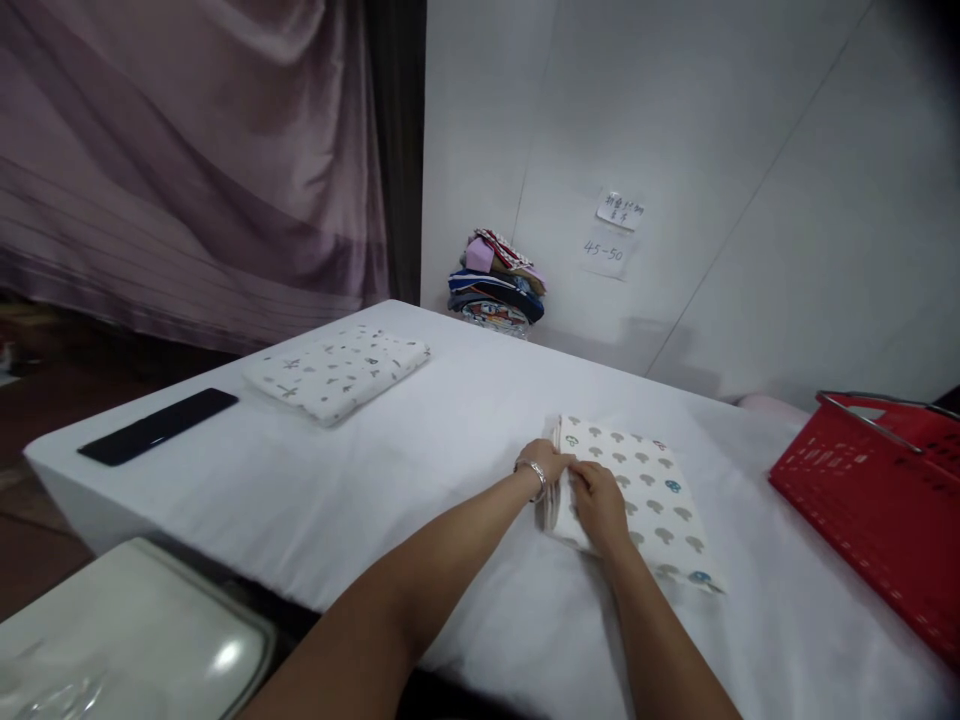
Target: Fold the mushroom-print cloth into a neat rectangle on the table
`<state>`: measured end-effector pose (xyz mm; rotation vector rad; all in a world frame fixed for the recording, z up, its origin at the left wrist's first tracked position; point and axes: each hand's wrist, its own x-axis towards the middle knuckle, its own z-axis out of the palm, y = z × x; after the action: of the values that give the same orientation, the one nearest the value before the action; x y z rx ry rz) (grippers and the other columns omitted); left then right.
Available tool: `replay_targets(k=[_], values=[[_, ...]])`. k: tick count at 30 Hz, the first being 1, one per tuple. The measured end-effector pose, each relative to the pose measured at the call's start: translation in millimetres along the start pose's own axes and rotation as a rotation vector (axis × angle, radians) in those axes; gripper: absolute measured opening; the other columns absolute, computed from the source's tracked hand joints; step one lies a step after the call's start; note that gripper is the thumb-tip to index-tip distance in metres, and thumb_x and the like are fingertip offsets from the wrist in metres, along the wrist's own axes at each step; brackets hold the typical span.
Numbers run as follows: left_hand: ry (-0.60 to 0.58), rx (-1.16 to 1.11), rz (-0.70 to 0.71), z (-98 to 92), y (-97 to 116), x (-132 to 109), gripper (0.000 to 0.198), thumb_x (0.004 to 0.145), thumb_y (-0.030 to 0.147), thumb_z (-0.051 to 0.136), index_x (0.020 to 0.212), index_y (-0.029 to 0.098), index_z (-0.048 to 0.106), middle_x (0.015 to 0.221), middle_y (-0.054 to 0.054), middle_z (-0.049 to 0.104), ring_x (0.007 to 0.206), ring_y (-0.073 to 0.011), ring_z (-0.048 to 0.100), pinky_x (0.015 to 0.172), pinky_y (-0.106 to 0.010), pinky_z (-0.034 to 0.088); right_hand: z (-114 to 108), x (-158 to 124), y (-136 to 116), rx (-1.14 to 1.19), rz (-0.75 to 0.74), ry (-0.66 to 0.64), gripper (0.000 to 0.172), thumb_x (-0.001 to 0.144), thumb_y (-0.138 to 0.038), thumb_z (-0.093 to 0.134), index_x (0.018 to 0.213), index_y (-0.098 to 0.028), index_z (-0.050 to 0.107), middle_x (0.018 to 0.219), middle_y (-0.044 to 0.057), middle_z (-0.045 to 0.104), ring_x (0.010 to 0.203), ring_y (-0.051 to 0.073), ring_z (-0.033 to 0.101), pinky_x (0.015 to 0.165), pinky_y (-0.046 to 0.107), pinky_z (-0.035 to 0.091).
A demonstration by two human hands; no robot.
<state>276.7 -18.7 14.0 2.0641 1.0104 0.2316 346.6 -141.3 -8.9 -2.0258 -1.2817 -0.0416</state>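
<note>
A white cloth with grey mushroom prints lies folded in layers on the white-covered table. My left hand, with a silver bracelet at the wrist, is closed on the cloth's left folded edge. Right beside it, my right hand rests on top of the cloth near the same edge, its fingers bent and pressed together on the fabric. The fingertips of both hands nearly meet. Farther left on the table lies another folded white cloth with grey prints.
A black flat object lies at the table's left end. A red basket with a metal handle stands at the right. Folded clothes are stacked beyond the far edge, by the wall. A pale glossy surface is at the lower left.
</note>
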Motion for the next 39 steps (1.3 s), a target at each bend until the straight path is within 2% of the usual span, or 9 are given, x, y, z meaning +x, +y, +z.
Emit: replay_targets(k=[4, 7, 11, 20, 22, 25, 31, 35, 39], values=[[0.023, -0.025, -0.007, 1.6, -3.2, 1.3, 0.022, 0.069, 0.038, 0.063, 0.074, 0.017, 0.069, 0.081, -0.005, 0.069, 0.076, -0.0174, 0.061, 0.063, -0.023, 0.042, -6.5, -1.2, -5.5, 0.055, 0.008, 0.0, 0.031, 0.082, -0.026, 0.04, 0.098, -0.02, 0.066, 0.101, 0.006, 0.065, 0.095, 0.021, 0.056, 0.087, 0.036, 0.042], [0.036, -0.043, -0.033, 2.7, -9.9, -1.7, 0.023, 0.075, 0.037, 0.057, 0.078, 0.018, 0.069, 0.081, -0.004, 0.069, 0.074, -0.0153, 0.061, 0.06, -0.022, 0.041, -15.1, -3.0, -10.3, 0.085, 0.042, 0.008, 0.031, 0.084, -0.028, 0.038, 0.1, -0.021, 0.064, 0.1, 0.006, 0.066, 0.093, 0.021, 0.057, 0.083, 0.034, 0.043], [0.031, -0.045, -0.061, 3.4, -14.1, -4.3, 0.024, 0.076, 0.037, 0.056, 0.082, 0.017, 0.068, 0.081, -0.003, 0.069, 0.072, -0.0146, 0.061, 0.057, -0.021, 0.04, -20.3, -4.6, -10.9, -0.042, -0.003, -0.027, 0.03, 0.085, -0.026, 0.037, 0.097, -0.02, 0.064, 0.098, 0.006, 0.066, 0.092, 0.021, 0.057, 0.084, 0.033, 0.042], [0.043, 0.017, -0.041, -1.9, 8.3, 18.7, 0.035, 0.073, 0.048, 0.058, 0.076, 0.016, 0.069, 0.082, -0.011, 0.069, 0.082, -0.0233, 0.064, 0.066, -0.027, 0.044, -11.1, -7.0, -8.4, -0.194, -0.109, -0.028, 0.027, 0.086, -0.02, 0.04, 0.092, -0.018, 0.066, 0.098, 0.007, 0.065, 0.092, 0.02, 0.055, 0.084, 0.032, 0.04], [0.062, 0.019, -0.039, 0.0, 12.4, 23.7, 0.032, 0.072, 0.046, 0.059, 0.076, 0.016, 0.068, 0.083, -0.011, 0.069, 0.084, -0.024, 0.064, 0.067, -0.028, 0.044, -11.7, -7.3, -8.6, -0.185, -0.113, -0.021, 0.027, 0.086, -0.02, 0.04, 0.092, -0.017, 0.066, 0.097, 0.008, 0.065, 0.092, 0.02, 0.055, 0.083, 0.032, 0.04], [0.109, -0.002, -0.021, 4.4, 11.2, 26.0, 0.026, 0.077, 0.041, 0.056, 0.081, 0.018, 0.067, 0.089, -0.008, 0.069, 0.087, -0.0202, 0.063, 0.071, -0.026, 0.044, -13.2, -6.9, -6.6, -0.129, -0.1, -0.029, 0.027, 0.085, -0.021, 0.041, 0.093, -0.018, 0.066, 0.097, 0.007, 0.065, 0.092, 0.02, 0.056, 0.084, 0.032, 0.04], [0.144, -0.038, -0.063, 11.1, -4.8, 22.7, 0.021, 0.08, 0.035, 0.052, 0.083, 0.019, 0.064, 0.091, -0.005, 0.069, 0.086, -0.0177, 0.062, 0.072, -0.025, 0.044, -13.4, -5.3, -0.1, 0.052, 0.074, -0.015, 0.027, 0.083, -0.029, 0.043, 0.095, -0.02, 0.065, 0.097, 0.005, 0.067, 0.092, 0.021, 0.058, 0.084, 0.034, 0.043], [0.138, -0.039, -0.094, 9.1, -3.7, 27.0, 0.019, 0.075, 0.033, 0.057, 0.085, 0.018, 0.063, 0.093, -0.007, 0.068, 0.086, -0.0196, 0.062, 0.071, -0.026, 0.045, -13.4, -4.5, -1.4, 0.043, 0.048, -0.036, 0.026, 0.082, -0.029, 0.043, 0.091, -0.021, 0.066, 0.096, 0.004, 0.067, 0.091, 0.021, 0.058, 0.083, 0.035, 0.043], [0.141, -0.031, -0.101, 5.2, 2.1, 31.4, 0.03, 0.074, 0.039, 0.059, 0.093, 0.017, 0.06, 0.1, -0.009, 0.066, 0.091, -0.0217, 0.061, 0.073, -0.028, 0.045, -12.1, -4.5, -0.4, 0.017, 0.011, -0.036, 0.026, 0.082, -0.029, 0.043, 0.091, -0.021, 0.066, 0.096, 0.005, 0.067, 0.091, 0.021, 0.057, 0.084, 0.035, 0.043]])
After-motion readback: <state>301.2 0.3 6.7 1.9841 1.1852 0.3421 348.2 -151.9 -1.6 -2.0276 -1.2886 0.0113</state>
